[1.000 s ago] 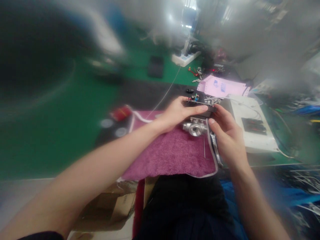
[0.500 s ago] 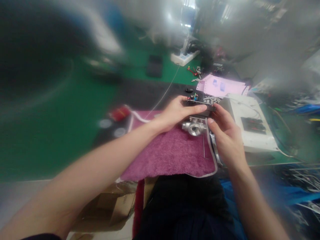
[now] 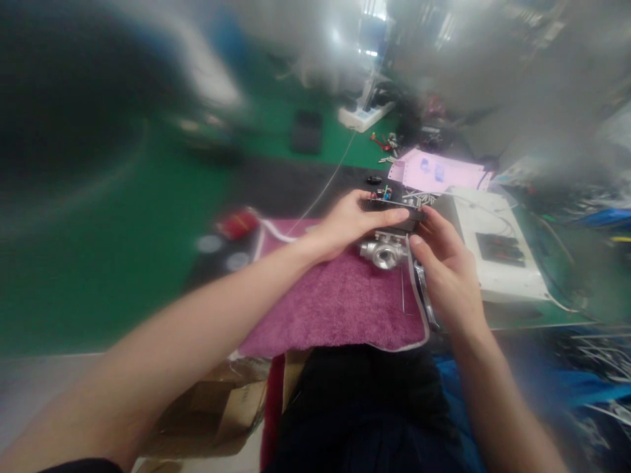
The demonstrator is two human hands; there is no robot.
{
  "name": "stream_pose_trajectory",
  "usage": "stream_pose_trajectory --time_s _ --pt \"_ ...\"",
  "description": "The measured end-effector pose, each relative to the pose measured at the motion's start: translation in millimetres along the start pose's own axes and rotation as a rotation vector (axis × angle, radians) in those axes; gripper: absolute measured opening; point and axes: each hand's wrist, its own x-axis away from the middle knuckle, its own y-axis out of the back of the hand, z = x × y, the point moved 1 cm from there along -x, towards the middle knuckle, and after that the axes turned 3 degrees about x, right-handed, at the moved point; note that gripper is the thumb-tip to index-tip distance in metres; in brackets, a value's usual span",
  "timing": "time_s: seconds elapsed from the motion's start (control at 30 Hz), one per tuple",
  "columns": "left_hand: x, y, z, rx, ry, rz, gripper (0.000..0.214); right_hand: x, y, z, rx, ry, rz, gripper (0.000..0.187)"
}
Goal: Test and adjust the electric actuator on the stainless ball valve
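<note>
A black valve actuator (image 3: 392,221) with small electronic parts showing on top is mounted over a silver ball valve (image 3: 385,254). My left hand (image 3: 352,222) grips the actuator from the left, its thumb lying along the near face. At the right end, the bent fingers of my right hand (image 3: 446,263) touch the actuator's side; what lies between its thumb and fingertips is hidden. Beneath the valve is a purple towel (image 3: 325,309) with a pale border. A thin hex key (image 3: 403,292) lies near the towel's right edge, and a wrench (image 3: 425,299) sits beside it under my right hand.
A white box-shaped device (image 3: 497,249) stands to the right. Pink papers (image 3: 438,171) lie behind the actuator, with a white power strip (image 3: 365,117) farther back. A blurred red object (image 3: 238,224) is at the towel's left. Below the table edge is a cardboard box (image 3: 217,407).
Both hands keep nearly the same hold on the actuator. The whole view has shifted only very slightly.
</note>
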Motion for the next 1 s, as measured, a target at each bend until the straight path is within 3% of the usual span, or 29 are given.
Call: stream_pose_trajectory --time_s 0.67,0.8,0.9,1.0 --pt "-3 3.9 3 -0.006 0.005 0.02 0.047 -6 0 -7 -0.01 -0.03 -0.011 0.056" --pt "-2 5.9 3 -0.03 -0.021 0.038 0.048 0 1 4 -0.053 -0.037 0.031 0.057" --pt "-1 10.2 2 -0.13 -0.045 0.013 0.058 7 19 30 0.048 0.013 -0.029 0.052" --pt "1 13.9 -1 -0.265 -0.054 0.001 0.071 1 62 55 0.321 0.07 -0.264 0.04"
